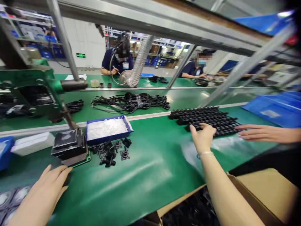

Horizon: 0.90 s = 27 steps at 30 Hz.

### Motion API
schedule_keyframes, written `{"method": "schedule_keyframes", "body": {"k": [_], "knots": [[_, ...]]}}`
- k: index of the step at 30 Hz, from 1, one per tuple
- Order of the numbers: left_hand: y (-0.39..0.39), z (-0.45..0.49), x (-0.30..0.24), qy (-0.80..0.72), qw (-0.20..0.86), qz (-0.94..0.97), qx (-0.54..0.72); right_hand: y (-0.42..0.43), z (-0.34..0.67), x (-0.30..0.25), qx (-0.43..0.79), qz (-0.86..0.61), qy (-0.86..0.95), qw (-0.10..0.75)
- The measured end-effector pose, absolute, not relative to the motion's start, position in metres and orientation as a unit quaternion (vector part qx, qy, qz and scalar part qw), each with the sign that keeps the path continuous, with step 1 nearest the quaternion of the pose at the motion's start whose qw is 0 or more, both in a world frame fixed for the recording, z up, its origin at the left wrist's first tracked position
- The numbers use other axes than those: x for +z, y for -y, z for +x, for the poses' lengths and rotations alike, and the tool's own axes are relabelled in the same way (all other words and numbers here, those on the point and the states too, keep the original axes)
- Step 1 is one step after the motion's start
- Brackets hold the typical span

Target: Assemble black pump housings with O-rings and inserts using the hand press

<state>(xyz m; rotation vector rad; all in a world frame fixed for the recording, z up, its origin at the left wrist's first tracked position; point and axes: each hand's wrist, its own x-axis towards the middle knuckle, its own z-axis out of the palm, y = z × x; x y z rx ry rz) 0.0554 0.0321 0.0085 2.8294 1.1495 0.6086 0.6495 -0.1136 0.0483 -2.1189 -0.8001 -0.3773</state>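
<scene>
My left hand (48, 185) is at the lower left, in front of the press base, its fingers bent over a dark thing between fingers and thumb that I cannot make out. My right hand (202, 133), with a bracelet at the wrist, reaches to the near edge of the rows of black moulded parts (204, 117). Its thumb and fingers are apart, and I see nothing held. A co-worker's hand (261, 133) comes from the right and touches or nearly touches the same rows. Small black parts (109, 153) lie in a loose pile between my hands.
A green press (35, 89) with a black block (69, 144) stands at left, beside a blue tray of white pieces (108, 128). Bundled black cables (134, 102) lie behind. An open carton (265, 194) sits front right; blue bins (277, 108) stand beyond. Two people work across the bench.
</scene>
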Motion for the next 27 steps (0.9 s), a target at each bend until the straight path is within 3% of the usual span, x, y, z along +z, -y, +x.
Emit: {"method": "schedule_keyframes", "body": {"k": [3, 7, 12, 17, 19, 24, 27], "knots": [[-0.033, 0.058, 0.023, -0.355, 0.008, 0.927, 0.123, 0.092, 0.571, 0.028, -0.023, -0.776, 0.498, 0.385], [-0.024, 0.074, 0.036, -0.35, 0.042, 0.926, 0.133, 0.052, 0.484, 0.006, 0.111, -0.655, 0.668, 0.335], [0.016, 0.098, 0.032, -0.362, 0.233, 0.888, 0.162, 0.02, 0.46, -0.007, 0.091, -0.662, 0.645, 0.371], [0.047, 0.108, 0.01, -0.391, 0.428, 0.775, 0.251, 0.052, 0.444, 0.011, 0.009, -0.673, 0.597, 0.437], [0.052, 0.108, 0.004, -0.395, 0.476, 0.733, 0.282, 0.074, 0.421, 0.019, 0.005, -0.629, 0.661, 0.409], [0.059, 0.108, 0.001, -0.393, 0.507, 0.702, 0.309, 0.11, 0.352, 0.008, 0.14, -0.555, 0.777, 0.262], [0.062, 0.108, -0.001, -0.395, 0.508, 0.704, 0.3, 0.117, 0.338, -0.004, 0.166, -0.558, 0.772, 0.255]]}}
